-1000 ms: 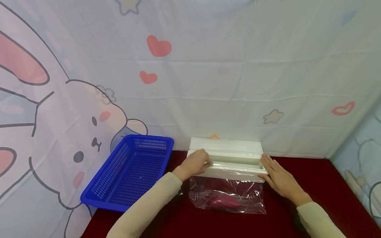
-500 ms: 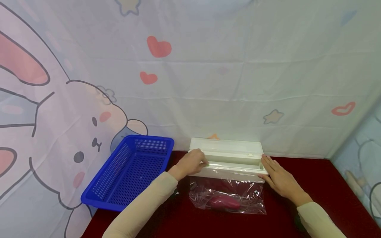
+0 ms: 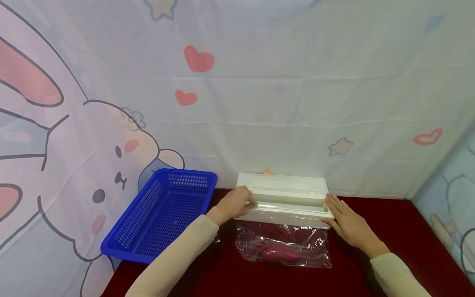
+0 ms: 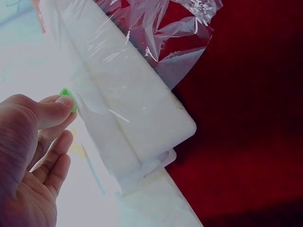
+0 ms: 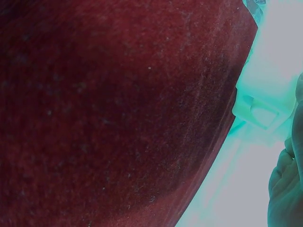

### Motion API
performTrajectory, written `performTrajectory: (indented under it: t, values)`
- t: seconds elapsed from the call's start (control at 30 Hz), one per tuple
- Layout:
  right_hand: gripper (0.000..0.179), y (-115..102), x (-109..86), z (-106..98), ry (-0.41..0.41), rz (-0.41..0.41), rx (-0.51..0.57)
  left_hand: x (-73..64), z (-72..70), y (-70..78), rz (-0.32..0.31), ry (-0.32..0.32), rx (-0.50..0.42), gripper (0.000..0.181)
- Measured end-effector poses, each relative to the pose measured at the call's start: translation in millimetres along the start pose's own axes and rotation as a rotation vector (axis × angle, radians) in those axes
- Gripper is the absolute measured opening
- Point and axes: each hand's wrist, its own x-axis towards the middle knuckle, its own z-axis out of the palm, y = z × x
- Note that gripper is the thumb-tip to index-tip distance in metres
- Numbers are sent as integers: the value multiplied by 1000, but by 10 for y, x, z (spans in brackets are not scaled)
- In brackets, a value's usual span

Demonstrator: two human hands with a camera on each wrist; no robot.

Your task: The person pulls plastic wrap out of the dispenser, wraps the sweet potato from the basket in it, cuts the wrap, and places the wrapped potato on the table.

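A white cling film dispenser [image 3: 283,199] stands with its lid raised at the back of the table. Clear cling film [image 3: 311,247] hangs over its front onto the table, lying across a pink, elongated object [image 3: 280,252] whose kind I cannot tell. My left hand [image 3: 234,203] is at the dispenser's left end; in the left wrist view its thumb and finger pinch a small green slide cutter [image 4: 65,92] on the dispenser's edge. Fingers straight, my right hand [image 3: 350,226] rests against the dispenser's right end. Only part of that hand shows in the right wrist view.
Left of the dispenser stands a blue plastic basket [image 3: 163,214] with perforated walls. A dark red cloth [image 3: 237,282] covers the table. Right behind the dispenser hangs a pale curtain [image 3: 289,140] printed with a rabbit, hearts and stars.
My left hand has slid a little to the left along the dispenser's edge. My right hand, the film and the pink object have stayed in place.
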Motion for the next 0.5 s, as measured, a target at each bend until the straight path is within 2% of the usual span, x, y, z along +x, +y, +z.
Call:
performTrajectory:
  t: [0.5]
  values:
    - [72, 3, -1, -11, -9, 2, -6, -63, -70, -93, -16, -40, -25, 11]
